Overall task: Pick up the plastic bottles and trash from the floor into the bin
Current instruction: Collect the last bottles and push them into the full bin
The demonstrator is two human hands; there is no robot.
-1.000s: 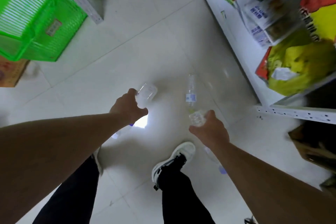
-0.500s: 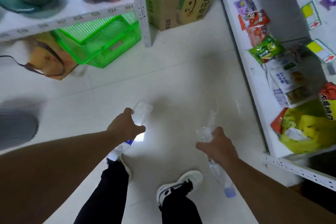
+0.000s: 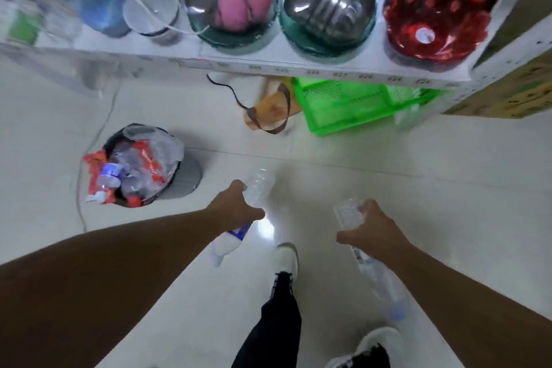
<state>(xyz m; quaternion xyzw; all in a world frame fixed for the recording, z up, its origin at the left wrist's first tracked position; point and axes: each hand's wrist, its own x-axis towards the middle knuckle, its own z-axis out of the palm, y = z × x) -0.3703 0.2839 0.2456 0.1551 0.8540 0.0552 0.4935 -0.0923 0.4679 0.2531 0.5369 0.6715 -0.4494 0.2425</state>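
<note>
Above white floor (image 3: 418, 188), left hand (image 3: 236, 207) clamped on clear bottle (image 3: 257, 188), right hand (image 3: 369, 228) clamped on crushed bottle (image 3: 346, 213); hands apart. Bin (image 3: 188, 170) front-left, brimming with bottles, wrappers. Shelf (image 3: 268, 64) beyond; green basket (image 3: 352, 104) beneath

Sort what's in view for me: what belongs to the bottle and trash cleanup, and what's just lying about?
Job:
- left hand with clear bottle
- right hand with second bottle
- bin, already stuffed

Lying about:
- green basket
- tan bag
- shelf bowls
- cardboard box
</note>
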